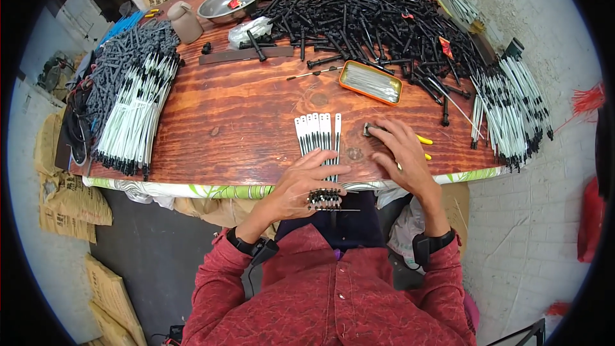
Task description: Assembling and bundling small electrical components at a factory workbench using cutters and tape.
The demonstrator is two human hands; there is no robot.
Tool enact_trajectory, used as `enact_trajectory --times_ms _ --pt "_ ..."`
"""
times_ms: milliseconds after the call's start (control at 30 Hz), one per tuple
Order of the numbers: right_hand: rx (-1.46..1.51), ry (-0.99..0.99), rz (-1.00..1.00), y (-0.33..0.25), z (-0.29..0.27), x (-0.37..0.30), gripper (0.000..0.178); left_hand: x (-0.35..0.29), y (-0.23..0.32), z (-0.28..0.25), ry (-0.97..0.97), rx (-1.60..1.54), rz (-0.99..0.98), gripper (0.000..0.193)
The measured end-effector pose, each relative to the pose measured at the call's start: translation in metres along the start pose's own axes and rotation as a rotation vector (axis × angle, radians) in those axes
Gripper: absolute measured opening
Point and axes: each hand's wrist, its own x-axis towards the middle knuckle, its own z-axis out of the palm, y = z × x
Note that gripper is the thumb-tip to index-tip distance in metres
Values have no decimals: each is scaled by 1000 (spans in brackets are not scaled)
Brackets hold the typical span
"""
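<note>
A fan of white flat strips (pixel 312 124) with holed tips and dark stems lies at the table's front edge, one strip apart on the right. Across them lies my left hand (pixel 304 176), its fingers holding them down. Their black knobbed ends (pixel 325 199) stick out below that hand, beside a thin metal needle (pixel 320 209). My right hand (pixel 407 157) rests over a pair of pliers with yellow handles (pixel 424 140), thumb and fingers apart. At its fingertips is a small dark metal piece (pixel 367 129), seemingly the pliers' head; the hand hides the middle.
An orange-rimmed tin (pixel 370 82) of thin needles sits beyond my hands. Behind it spreads a heap of black plastic parts (pixel 359 19). White strip bundles lie left (pixel 134 118) and right (pixel 512 115). Grey parts (pixel 118 57), a metal bowl (pixel 230 3) and a jug (pixel 185 22) stand farther back.
</note>
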Motion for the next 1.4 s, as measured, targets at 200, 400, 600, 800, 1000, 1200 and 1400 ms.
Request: enact_trajectory --times_ms 200,400,600,800,1000,1200,1400 --pt "-89 108 130 21 -2 -15 36 -7 -5 7 -10 23 34 29" --pt "-168 223 185 0 1 4 27 -7 -7 5 -17 28 52 35" --pt "290 -79 253 -16 37 43 19 -8 -7 5 -24 39 74 45" --pt "495 -101 424 -20 49 58 18 -9 -7 5 0 33 75 50" --pt "274 -37 197 -23 52 69 16 -9 -16 5 -51 -19 96 43" --pt "358 -139 251 -11 42 78 15 -6 -13 2 -57 -19 127 39" --pt "12 117 165 49 18 103 14 -12 -13 5 -56 18 98 42"
